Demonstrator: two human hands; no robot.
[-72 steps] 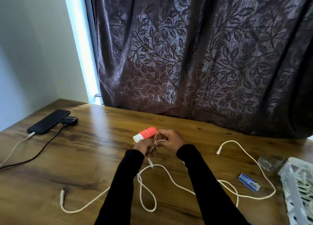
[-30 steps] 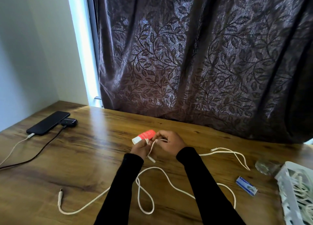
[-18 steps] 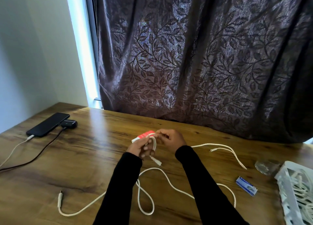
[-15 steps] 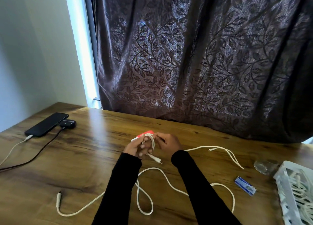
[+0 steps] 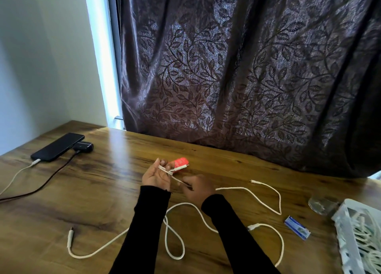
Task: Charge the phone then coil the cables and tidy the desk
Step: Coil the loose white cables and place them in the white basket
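L hand [image 5: 155, 176] palm up, fingers [image 5: 162, 164] straight w/ thin white cable [image 5: 266, 199] looped round them | R hand [image 5: 199, 186] pinches same cable, pulled taut | black phone [image 5: 57, 146] plugged in, far-left on wooden desk [image 5: 103, 191] | white slatted basket [image 5: 348, 232] far right

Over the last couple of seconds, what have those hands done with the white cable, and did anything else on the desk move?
The left hand has opened palm-up with turns of the white cable wound round its fingers; the right hand has drawn back toward the person, pinching the strand taut. The cable's loose end has slid closer. The phone, orange tube, blue packet and basket stayed put.
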